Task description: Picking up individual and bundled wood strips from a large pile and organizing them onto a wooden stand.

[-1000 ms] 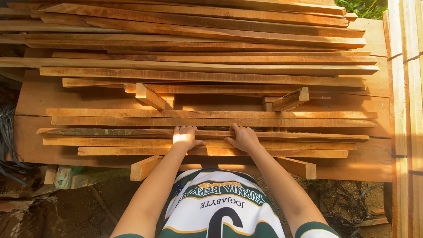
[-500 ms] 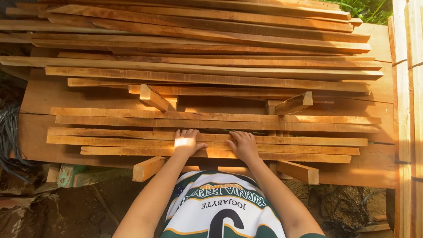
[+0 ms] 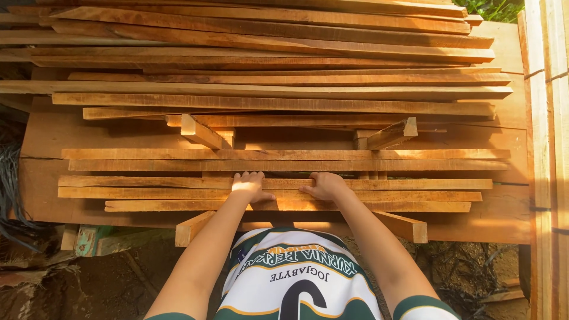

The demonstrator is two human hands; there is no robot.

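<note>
Both hands lie palm-down, fingers flat and gripping nothing, on the near slats [image 3: 379, 195], whose long axis runs left-right across the body: left hand [image 3: 250, 186] and right hand [image 3: 325, 186] rest side by side at mid-length, equally near.

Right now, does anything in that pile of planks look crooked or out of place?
Mostly the long planks lie level and parallel. Two short blocks stand out: one left of centre and one to the right sit at an angle across the rows. Both hands, left hand and right hand, rest flat on the near planks.
</note>
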